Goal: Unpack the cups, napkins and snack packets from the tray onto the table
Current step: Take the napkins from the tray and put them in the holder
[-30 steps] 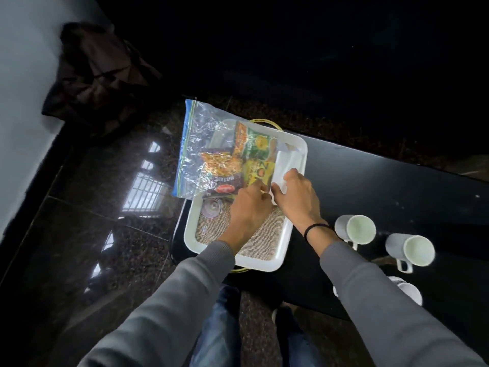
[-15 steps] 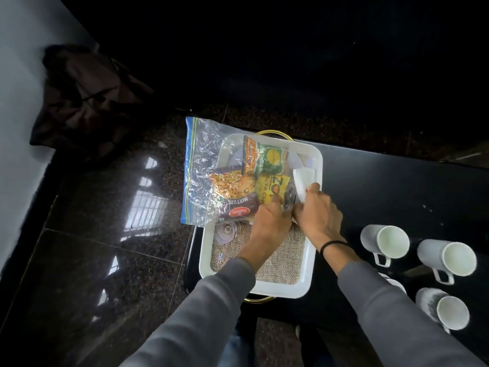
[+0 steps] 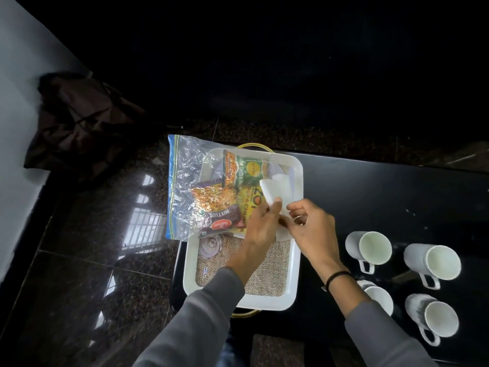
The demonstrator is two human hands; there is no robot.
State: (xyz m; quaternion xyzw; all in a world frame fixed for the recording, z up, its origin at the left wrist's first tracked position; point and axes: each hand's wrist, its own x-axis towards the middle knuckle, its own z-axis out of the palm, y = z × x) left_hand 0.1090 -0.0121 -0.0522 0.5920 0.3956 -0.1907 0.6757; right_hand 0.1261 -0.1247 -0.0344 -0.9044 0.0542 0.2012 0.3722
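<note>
the picture is dim, and its whole upper half sinks into near-black with no detail. what light there is picks out the white tray, the cups and the napkin, which nearly blows out against the black desk. the polished floor mirrors a barred window as pale glare, and the plastic bag glints. the left hand and right hand look slightly soft. wide-angle distortion bends the wall and the floor seams at the left edge.

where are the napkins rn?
Head view: the napkins are at the tray's right side, pinched by the left hand and right hand, right of the snack packets, left of the cups.
</note>
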